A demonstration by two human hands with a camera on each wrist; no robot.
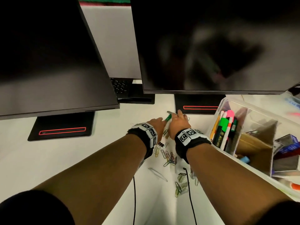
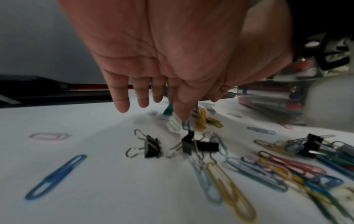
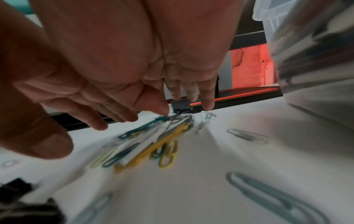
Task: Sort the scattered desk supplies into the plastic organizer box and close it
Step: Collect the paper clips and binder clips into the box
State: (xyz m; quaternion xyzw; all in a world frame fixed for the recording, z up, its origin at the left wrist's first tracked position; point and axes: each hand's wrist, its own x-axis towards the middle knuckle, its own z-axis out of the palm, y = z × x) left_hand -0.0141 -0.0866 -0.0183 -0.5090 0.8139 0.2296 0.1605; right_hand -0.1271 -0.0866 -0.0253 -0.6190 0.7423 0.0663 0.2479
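Note:
The clear plastic organizer box (image 1: 253,105) stands open at the right, with markers (image 1: 224,127) upright in its near compartment. Coloured paper clips (image 1: 168,157) and black binder clips (image 2: 152,146) lie scattered on the white desk. Both hands meet over the far end of the scatter. My left hand (image 1: 156,123) hangs with straight fingers (image 2: 122,104), its tips just above the clips. My right hand (image 1: 177,120) brings thumb and forefinger together (image 3: 163,112) on a green clip (image 3: 145,126) in a small heap beside a yellow one (image 3: 162,145). The picture is blurred there.
Two dark monitors (image 1: 211,46) loom over the desk's back. Their black bases (image 1: 61,127) with red lines sit just beyond the hands. A black cable (image 1: 190,200) runs under my right forearm. A slim silver piece (image 1: 158,173) lies near the desk's middle.

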